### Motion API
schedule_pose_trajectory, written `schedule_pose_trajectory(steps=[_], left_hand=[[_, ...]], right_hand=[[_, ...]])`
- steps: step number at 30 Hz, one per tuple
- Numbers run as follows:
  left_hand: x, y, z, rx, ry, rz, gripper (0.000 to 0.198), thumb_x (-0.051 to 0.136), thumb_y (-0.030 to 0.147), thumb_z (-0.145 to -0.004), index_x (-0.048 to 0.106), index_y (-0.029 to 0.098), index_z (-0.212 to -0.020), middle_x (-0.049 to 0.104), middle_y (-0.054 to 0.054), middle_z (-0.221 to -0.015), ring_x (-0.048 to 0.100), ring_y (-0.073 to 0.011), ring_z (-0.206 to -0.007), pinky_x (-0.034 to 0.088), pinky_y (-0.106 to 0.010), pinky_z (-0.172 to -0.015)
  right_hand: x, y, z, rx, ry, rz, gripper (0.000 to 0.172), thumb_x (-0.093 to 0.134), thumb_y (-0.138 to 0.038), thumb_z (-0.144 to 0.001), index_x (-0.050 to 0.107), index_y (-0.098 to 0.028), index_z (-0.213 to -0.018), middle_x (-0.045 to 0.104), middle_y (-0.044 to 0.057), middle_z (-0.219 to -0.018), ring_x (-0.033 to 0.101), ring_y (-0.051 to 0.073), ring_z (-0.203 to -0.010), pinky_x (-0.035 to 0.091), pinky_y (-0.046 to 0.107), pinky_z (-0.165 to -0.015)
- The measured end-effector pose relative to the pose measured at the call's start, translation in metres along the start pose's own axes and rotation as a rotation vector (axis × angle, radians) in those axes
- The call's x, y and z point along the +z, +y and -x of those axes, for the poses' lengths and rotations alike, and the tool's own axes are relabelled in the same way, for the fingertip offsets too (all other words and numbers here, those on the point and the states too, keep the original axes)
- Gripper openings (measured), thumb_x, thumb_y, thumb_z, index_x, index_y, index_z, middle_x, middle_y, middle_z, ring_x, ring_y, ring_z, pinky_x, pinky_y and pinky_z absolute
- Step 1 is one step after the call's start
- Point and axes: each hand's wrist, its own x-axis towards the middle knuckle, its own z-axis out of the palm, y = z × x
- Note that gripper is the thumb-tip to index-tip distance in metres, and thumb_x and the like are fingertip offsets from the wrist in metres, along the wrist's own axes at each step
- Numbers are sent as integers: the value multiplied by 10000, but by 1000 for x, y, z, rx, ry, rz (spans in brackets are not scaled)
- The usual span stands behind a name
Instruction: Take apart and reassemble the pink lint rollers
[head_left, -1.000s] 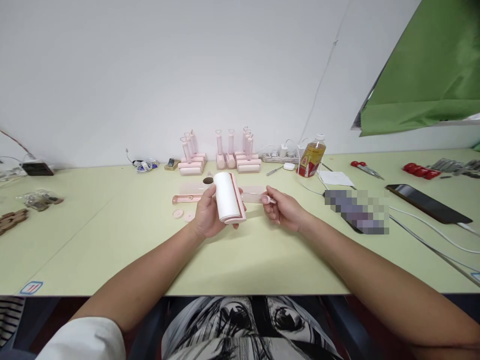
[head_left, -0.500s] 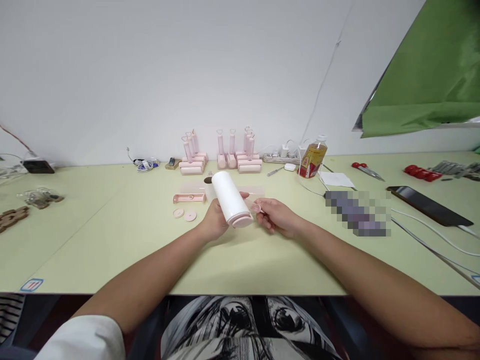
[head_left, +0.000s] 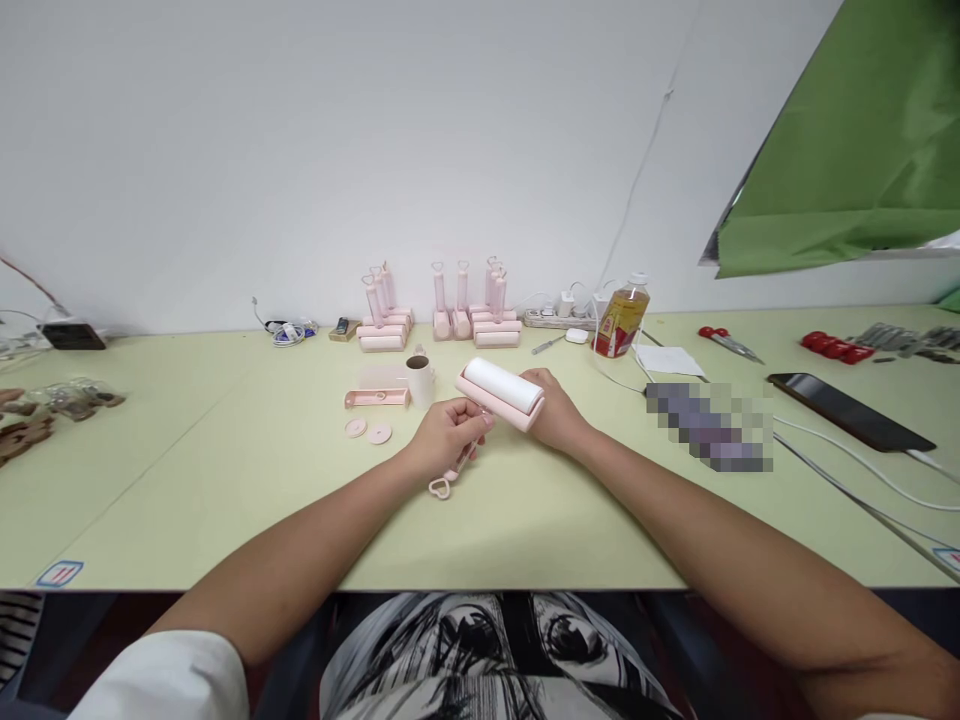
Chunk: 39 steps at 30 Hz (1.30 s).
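Note:
A pink lint roller (head_left: 499,393) with a white sheet roll is held slanted above the table between my hands. My left hand (head_left: 446,436) is closed round its handle, and the heart-shaped ring (head_left: 440,488) sticks out below. Behind the roller's right end my right hand (head_left: 556,408) is partly hidden; its fingers seem bent against the roller head, their tips out of sight. To the left lie a pink curved cover piece (head_left: 377,399) and two pink discs (head_left: 379,433), beside an upright white roll with a brown core (head_left: 421,386).
Several finished-looking pink lint rollers (head_left: 498,325) stand along the wall. Farther right are a power strip (head_left: 555,319), a screwdriver (head_left: 547,345), a drink bottle (head_left: 624,318), a phone (head_left: 851,410) and white cables. Wooden pieces (head_left: 28,437) lie at the far left.
The lint roller has turned from steep to more sideways, with its handle now pointing down-left. My left hand has shifted from the roll to the handle; my right hand has gone behind the head.

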Motion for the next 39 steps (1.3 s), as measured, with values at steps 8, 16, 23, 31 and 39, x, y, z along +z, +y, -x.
schedule_pose_trajectory(steps=[8,16,23,31,39], left_hand=[[-5,-2,-5,-71,-40,68,272,695,406,-699,586,158,-727,609,4,-579,527,-101,-404,371,-219,-407],[-3,-3,-7,-87,35,88,316,715,440,-671,578,159,-725,606,6,-567,521,-103,-391,342,-217,-390],[-3,-9,-10,-147,40,75,304,711,429,-673,569,164,-721,611,2,-569,524,-105,-385,367,-217,-377],[-2,-11,-8,-145,9,27,279,698,403,-695,560,160,-701,606,-4,-562,533,-103,-399,380,-209,-381],[-1,-8,-7,-149,11,2,290,698,406,-697,542,163,-669,600,4,-559,528,-99,-405,384,-212,-391]], right_hand=[[-3,0,0,13,12,-91,421,635,-132,-669,574,-194,-1081,534,123,-1171,512,283,-1139,421,416,-977],[-4,3,-4,174,35,-256,302,633,-173,-696,625,-207,-996,617,82,-1015,578,252,-970,465,417,-902],[-30,-1,-7,596,225,-1154,173,683,-319,-760,553,-217,-812,616,0,-782,616,137,-682,547,293,-675],[-29,-23,3,591,124,-1242,253,766,-348,-719,565,-209,-786,646,0,-764,622,135,-690,548,274,-659],[-25,-24,5,571,104,-1155,355,787,-438,-653,579,-212,-829,649,-17,-769,617,139,-692,521,278,-645]])
